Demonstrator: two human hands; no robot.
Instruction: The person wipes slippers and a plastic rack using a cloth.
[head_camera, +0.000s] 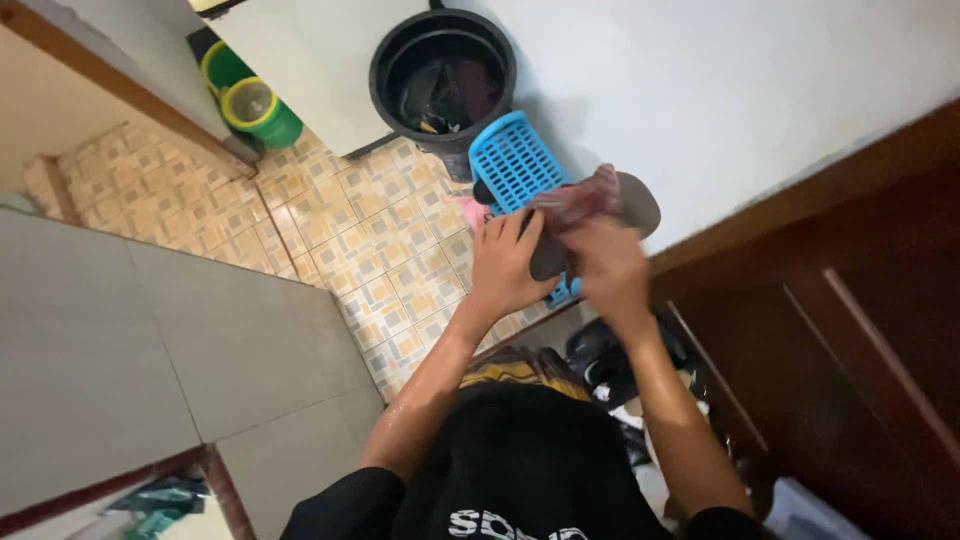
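Note:
My left hand (505, 262) and my right hand (607, 262) meet in front of me. Both grip a dark grey flat piece, like a sandal or lid (632, 203), together with a crumpled reddish clear plastic bag (585, 197). Motion blur hides how the fingers sit on them. Just behind my hands a blue perforated plastic basket (512, 160) stands tilted on the floor. Beyond it is a black round bin (442, 75) with dark items inside.
Patterned beige floor tiles (340, 215) lie below. A grey tiled ledge (150, 340) fills the left. A dark wooden door (850, 330) stands at the right. Green and yellow buckets (255, 105) sit at the back left. Dark shoes (600, 360) lie near my feet.

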